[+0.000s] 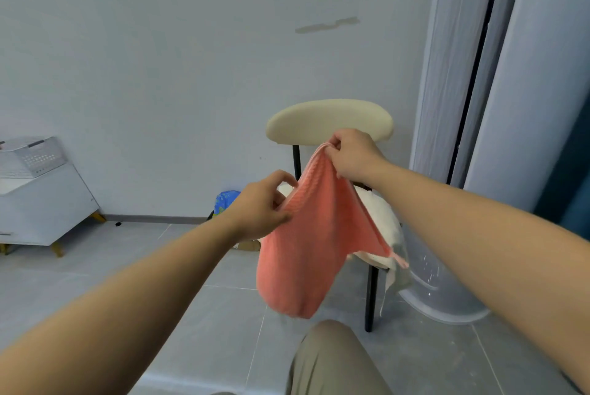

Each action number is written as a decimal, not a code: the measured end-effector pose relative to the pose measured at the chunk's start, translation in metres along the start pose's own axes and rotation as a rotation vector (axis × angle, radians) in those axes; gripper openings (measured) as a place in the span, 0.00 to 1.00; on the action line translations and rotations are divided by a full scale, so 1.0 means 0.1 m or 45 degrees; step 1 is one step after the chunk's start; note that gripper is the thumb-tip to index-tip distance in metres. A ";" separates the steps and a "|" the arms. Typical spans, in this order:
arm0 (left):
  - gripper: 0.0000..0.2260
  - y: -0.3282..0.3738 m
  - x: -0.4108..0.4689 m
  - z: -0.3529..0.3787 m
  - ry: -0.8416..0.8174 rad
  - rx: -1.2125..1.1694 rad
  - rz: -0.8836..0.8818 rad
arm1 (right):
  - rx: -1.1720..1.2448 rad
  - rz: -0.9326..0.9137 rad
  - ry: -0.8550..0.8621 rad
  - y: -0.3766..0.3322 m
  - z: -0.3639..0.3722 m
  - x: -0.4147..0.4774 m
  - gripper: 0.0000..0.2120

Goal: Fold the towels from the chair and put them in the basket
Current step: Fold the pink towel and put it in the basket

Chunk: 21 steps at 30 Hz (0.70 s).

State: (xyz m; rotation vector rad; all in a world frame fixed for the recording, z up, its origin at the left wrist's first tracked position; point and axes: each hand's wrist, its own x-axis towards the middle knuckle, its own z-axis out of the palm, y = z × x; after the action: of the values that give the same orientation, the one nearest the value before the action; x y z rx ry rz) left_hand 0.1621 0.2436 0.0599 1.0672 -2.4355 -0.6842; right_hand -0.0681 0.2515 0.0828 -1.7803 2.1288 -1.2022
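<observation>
I have the left hand [260, 203] pinching an edge of the pink towel [306, 251] and the right hand [351, 155] gripping its top corner; it hangs before the chair [329, 120], whose seat holds a white towel [384, 219]

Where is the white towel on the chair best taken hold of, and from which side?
Pinch the white towel at the edge hanging off the front of the chair, coming from the near side: it droops free there, while the rest lies bunched, partly behind the pink towel.
</observation>
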 end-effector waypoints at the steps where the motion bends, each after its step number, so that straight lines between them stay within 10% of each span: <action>1: 0.18 0.01 0.00 0.02 0.025 0.008 -0.005 | -0.008 0.021 0.010 0.00 -0.01 0.01 0.09; 12: 0.01 0.00 -0.01 0.08 0.315 0.079 0.095 | 0.029 0.149 0.053 0.00 -0.12 0.13 0.08; 21: 0.10 -0.01 -0.03 0.06 -0.031 0.309 -0.087 | -0.052 0.132 0.099 0.04 -0.15 0.17 0.07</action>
State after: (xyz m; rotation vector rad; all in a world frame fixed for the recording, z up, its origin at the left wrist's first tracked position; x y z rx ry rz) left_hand 0.1615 0.2468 0.0537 1.2454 -2.5611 -0.4312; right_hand -0.0845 0.2438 0.0972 -1.6414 2.2736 -1.2295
